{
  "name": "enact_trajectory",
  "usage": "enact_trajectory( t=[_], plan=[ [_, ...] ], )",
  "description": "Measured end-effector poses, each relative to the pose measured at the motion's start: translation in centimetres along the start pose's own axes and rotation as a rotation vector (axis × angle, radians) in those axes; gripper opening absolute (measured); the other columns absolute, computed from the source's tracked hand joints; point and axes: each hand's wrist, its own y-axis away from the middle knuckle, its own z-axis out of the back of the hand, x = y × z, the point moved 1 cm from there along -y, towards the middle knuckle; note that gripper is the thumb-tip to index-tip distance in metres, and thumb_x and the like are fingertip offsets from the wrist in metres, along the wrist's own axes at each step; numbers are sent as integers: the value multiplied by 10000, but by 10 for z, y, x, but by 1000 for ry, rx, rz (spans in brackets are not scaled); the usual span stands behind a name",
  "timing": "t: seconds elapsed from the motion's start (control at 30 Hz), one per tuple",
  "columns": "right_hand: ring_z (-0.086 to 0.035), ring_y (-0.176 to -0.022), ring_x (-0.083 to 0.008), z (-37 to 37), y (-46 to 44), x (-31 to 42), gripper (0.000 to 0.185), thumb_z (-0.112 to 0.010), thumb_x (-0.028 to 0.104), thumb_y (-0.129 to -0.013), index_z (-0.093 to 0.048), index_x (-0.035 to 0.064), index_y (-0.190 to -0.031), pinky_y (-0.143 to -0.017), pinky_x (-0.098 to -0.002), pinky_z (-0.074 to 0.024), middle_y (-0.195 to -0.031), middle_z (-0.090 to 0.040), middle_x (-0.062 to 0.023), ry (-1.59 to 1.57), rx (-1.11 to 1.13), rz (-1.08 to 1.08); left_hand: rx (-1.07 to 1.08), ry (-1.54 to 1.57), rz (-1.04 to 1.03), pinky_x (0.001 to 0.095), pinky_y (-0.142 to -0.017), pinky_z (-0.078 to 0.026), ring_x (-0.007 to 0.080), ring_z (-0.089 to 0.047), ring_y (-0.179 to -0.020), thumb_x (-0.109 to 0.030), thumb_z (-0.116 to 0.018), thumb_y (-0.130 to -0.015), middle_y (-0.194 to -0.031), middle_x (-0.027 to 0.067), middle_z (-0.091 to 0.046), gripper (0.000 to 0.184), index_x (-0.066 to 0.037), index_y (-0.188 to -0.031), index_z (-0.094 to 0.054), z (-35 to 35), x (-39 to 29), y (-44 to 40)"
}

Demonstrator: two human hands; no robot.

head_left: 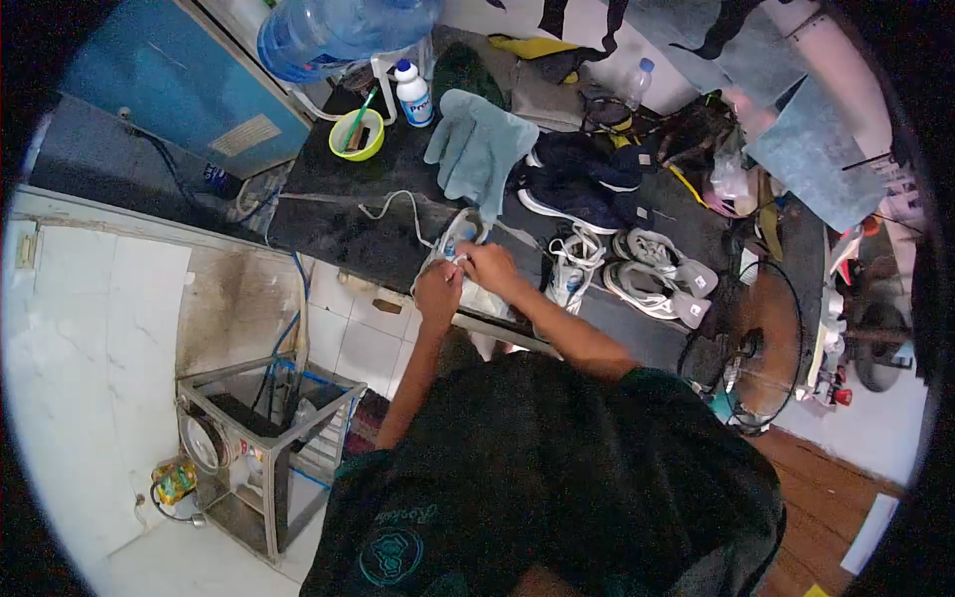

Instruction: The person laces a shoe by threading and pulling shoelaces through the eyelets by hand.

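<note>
A pale sneaker (466, 227) lies at the front edge of the dark table (338, 224), partly hidden by my hands. My left hand (438, 292) is closed over the near part of it, fingers pinching a white shoelace (402, 197). Close beside it, my right hand (491, 270) also pinches the lace, its fingertips almost meeting those of the left. One loose length of lace trails over the tabletop to the left. Just right of my hands sits a white and grey sneaker (574, 267) with loosened laces. Grey rubber gloves (477, 144) lie behind the sneaker.
A grey pair of shoes (657, 274) and dark navy shoes (577, 184) stand to the right. Farther back are a yellow-green bowl (356, 135) holding a green-handled brush, a white bottle (413, 95) and a water jug (343, 35). A fan (746, 343) stands right; a metal frame (269, 438), lower left.
</note>
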Motion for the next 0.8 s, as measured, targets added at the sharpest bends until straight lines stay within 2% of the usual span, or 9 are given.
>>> enact_trajectory(
  t=[0.07, 0.2, 0.3, 0.4, 0.6, 0.7, 0.8],
  plan=[
    [-683, -776, -419, 4, -7, -8, 135, -682, 228, -867, -687, 154, -979, -694, -527, -537, -790, -686, -203, -16, 55, 90, -77, 42, 37, 463, -667, -516, 372, -666, -752, -182, -760, -784, -771, 149, -662, 165, -44, -781, -670, -3, -6, 4],
    [-683, -747, -418, -1, -15, -12, 144, -665, 263, -888, -686, 132, -943, -664, -526, -539, -777, -691, -186, 144, 70, 158, -175, -10, -84, 452, -678, -525, 363, -656, -751, -136, -731, -786, -762, 151, -662, 109, -40, -767, -683, -16, -15, 7],
    [-683, -743, -416, -6, -16, -11, 173, -655, 279, -897, -681, 115, -942, -665, -530, -538, -767, -687, -194, 121, 98, 79, -187, -8, -115, 450, -675, -522, 367, -649, -742, -108, -707, -799, -768, 153, -662, 79, -33, -779, -693, -12, -12, 7],
    [-684, -750, -419, -9, -13, -9, 178, -642, 277, -909, -672, 112, -968, -669, -534, -537, -756, -680, -204, 135, 102, 39, -136, 51, -71, 433, -656, -516, 347, -650, -719, -113, -711, -811, -766, 146, -660, 83, -30, -802, -705, -10, -8, 10],
    [-683, -766, -426, -7, -8, -13, 248, -645, 349, -923, -651, 112, -992, -670, -532, -538, -758, -683, -197, 92, 70, 45, -89, 283, 221, 394, -631, -525, 296, -680, -695, -152, -713, -863, -779, 152, -685, 158, -5, -809, -693, -8, -5, 15],
    [-682, -768, -422, -6, -6, -15, 277, -649, 379, -921, -650, 111, -992, -665, -531, -534, -767, -685, -198, 85, 121, 43, -113, 145, 171, 390, -625, -518, 293, -672, -687, -159, -715, -860, -778, 149, -682, 157, -13, -808, -696, -13, -9, 18],
    [-684, -750, -410, -14, -5, -20, 262, -654, 373, -918, -662, 119, -984, -650, -524, -533, -744, -679, -193, 98, 51, 67, -218, -58, -45, 387, -625, -512, 294, -668, -685, -167, -717, -857, -781, 146, -681, 159, -16, -812, -696, -30, -13, 17]
  ],
)
